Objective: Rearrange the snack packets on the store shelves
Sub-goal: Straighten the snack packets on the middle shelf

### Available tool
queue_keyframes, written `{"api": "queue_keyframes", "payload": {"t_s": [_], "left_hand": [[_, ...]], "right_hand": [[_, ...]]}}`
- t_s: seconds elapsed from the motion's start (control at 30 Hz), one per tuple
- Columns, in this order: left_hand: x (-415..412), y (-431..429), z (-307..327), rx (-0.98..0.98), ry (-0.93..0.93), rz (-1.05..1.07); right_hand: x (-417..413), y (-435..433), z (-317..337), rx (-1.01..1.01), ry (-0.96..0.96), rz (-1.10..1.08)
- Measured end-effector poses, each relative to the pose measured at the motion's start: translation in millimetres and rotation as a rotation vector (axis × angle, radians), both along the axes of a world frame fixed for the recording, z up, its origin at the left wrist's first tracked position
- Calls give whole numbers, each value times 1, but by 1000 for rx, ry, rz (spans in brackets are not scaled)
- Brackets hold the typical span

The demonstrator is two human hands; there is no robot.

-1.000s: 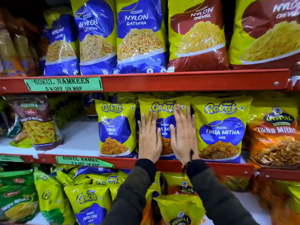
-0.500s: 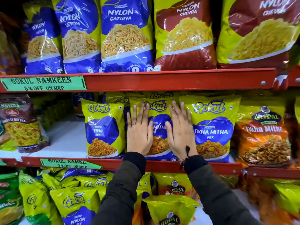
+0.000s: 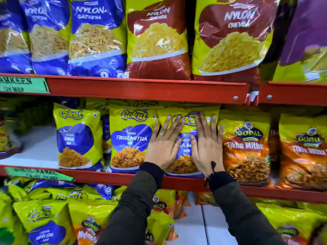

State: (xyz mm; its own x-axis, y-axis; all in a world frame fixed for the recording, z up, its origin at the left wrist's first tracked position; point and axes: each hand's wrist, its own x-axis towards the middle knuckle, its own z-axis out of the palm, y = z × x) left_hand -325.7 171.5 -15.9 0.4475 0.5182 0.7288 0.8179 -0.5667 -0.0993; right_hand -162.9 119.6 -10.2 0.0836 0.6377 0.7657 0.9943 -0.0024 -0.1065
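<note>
Red middle shelf (image 3: 123, 175): both hands, left (image 3: 163, 147) and right (image 3: 207, 147), spread flat against upright Gokul packet (image 3: 184, 156), directly ahead, equally near.

packet (image 3: 184, 137) lettering hidden behind hands, labels blurred

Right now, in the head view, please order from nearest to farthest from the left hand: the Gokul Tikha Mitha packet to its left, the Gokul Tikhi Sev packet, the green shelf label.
1. Yellow-blue Gokul Tikha Mitha packet: beside the left hand.
2. Yellow-blue Gokul Tikhi Sev packet: further left.
3. Green paper shelf label: upper rail, far left.
</note>
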Motion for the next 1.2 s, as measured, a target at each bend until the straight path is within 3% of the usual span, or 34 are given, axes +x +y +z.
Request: {"api": "queue_keyframes", "payload": {"t_s": [0.23,0.37,0.53,0.7,0.8,0.87,0.97,1.07,1.2], "left_hand": [[-6,0,1,11,52,53],[7,-19,10,-13,-42,53],[64,-56,18,-13,-182,6],[142,-84,11,-79,-252,-176],[181,-105,0,-166,-458,-298],[195,-114,-9,-241,-654,-196],[204,-122,-17,-386,-812,36],[209,-119,-12,-441,-898,74],[217,-95,10,-800,-1365,44]], "right_hand": [[4,1,-2,8,8,48],[21,-8,-2,41,24,69],[68,-34,-1,102,113,91],[130,-65,-1,136,213,76],[167,-84,-3,102,476,152],[184,-90,-2,51,657,159],[207,-96,3,33,698,77],[220,-92,8,-36,722,58],[222,-75,9,-132,956,123]]}}
